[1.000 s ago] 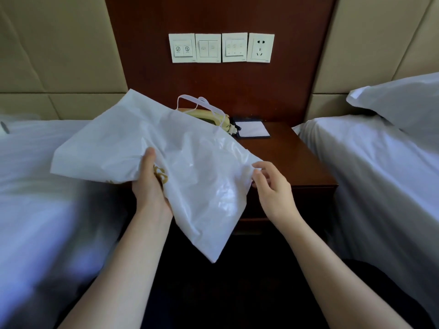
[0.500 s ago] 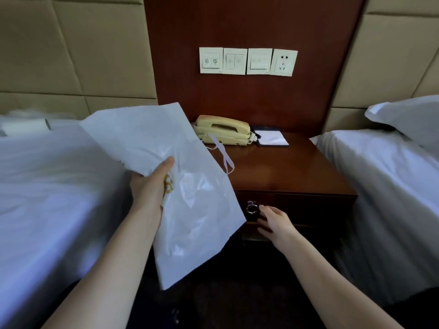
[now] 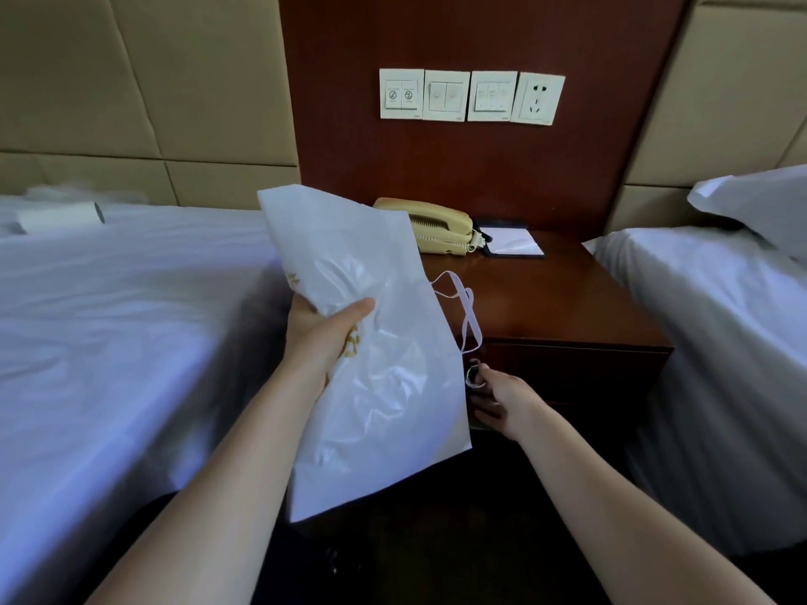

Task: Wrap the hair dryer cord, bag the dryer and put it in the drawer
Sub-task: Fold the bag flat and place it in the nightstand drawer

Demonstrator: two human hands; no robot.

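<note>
Beside nightstand (image 3: 546, 307), left hand (image 3: 323, 338) grips bag (image 3: 384, 386); right hand (image 3: 502, 399) curls at drawer (image 3: 576, 369).

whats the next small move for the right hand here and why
Probably pull the drawer open. The right hand is at its front by the ring pull, the drawer looks shut, and the left hand holds the white bag beside it, ready to go in.
</note>
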